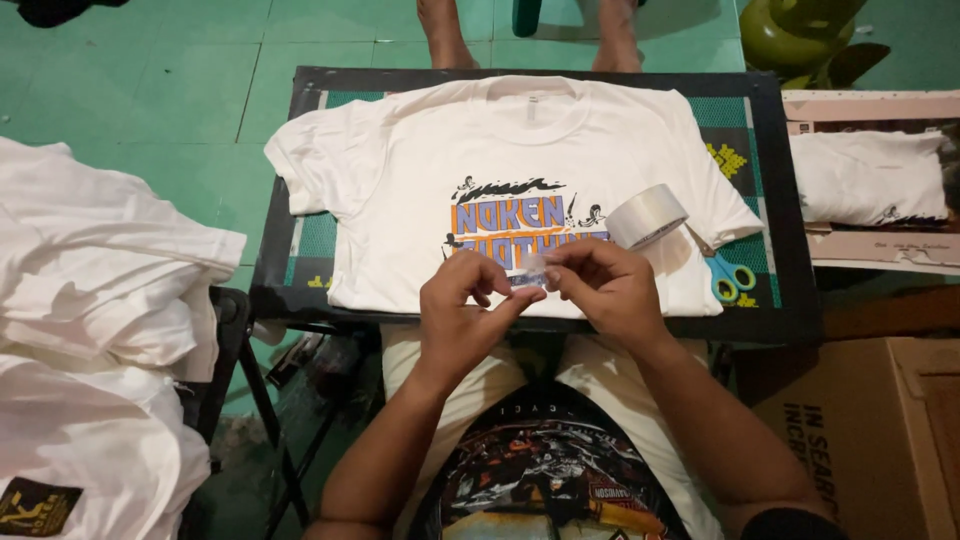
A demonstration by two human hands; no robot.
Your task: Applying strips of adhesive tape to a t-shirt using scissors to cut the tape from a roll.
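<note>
The left hand and the right hand are meeting above the near edge of the bench, both pinching a small clear piece of tape between thumb and fingertips. The piece is stretching between the two hands, its long axis running left to right, parallel to that near edge.

Just beyond the right hand, a roll of clear tape is lying tilted on a white T-shirt, its open core facing toward the far right corner. The shirt is lying flat and face up across the bench, collar toward the far edge, hem toward the near edge, so its long axis is running far to near. A printed design in orange, blue and black is sitting at mid-chest, partly hidden by the hands.

Blue-handled scissors are lying near the right edge, handles toward the near right corner.

On the left, a pile of white shirts is stacked, a black square label showing on the nearest. A brown cardboard box is standing on the right.
</note>
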